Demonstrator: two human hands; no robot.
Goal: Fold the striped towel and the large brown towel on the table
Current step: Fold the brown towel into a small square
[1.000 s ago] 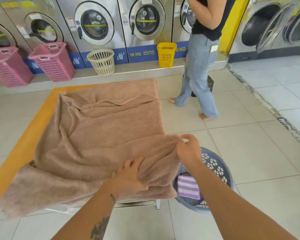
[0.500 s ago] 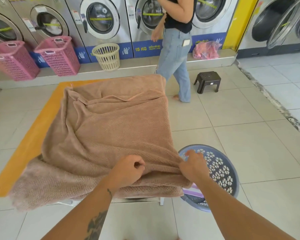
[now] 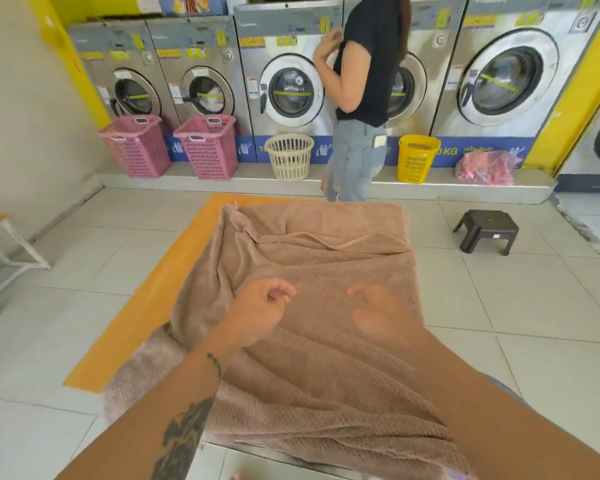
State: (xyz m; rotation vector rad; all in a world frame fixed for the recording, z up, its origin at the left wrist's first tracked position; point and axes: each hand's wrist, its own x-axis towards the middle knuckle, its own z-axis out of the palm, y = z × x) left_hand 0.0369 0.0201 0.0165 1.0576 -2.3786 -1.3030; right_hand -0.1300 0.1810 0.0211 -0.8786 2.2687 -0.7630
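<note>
The large brown towel (image 3: 326, 271) lies spread and wrinkled over the table, whose near edge (image 3: 274, 453) shows below it. A folded-over layer lies across its far end, and the left side hangs off in loose folds. My left hand (image 3: 260, 310) hovers over the towel's middle with fingers loosely curled, holding nothing. My right hand (image 3: 378, 311) is beside it, blurred, with fingers relaxed over the cloth. A purple sliver (image 3: 454, 475) at the bottom edge may be the striped towel; the rest is hidden under my right arm.
A person in a black top and jeans (image 3: 357, 161) stands at the washing machines just beyond the table. Pink baskets (image 3: 208, 150), a cream basket (image 3: 289, 157) and a yellow basket (image 3: 417, 159) line the step. A dark stool (image 3: 485, 230) stands on the right, a white bench (image 3: 0, 251) on the left.
Both hands let go of the towel's near edge and moved forward over its middle. The view lifted toward the machines, and the blue basket dropped out of sight.
</note>
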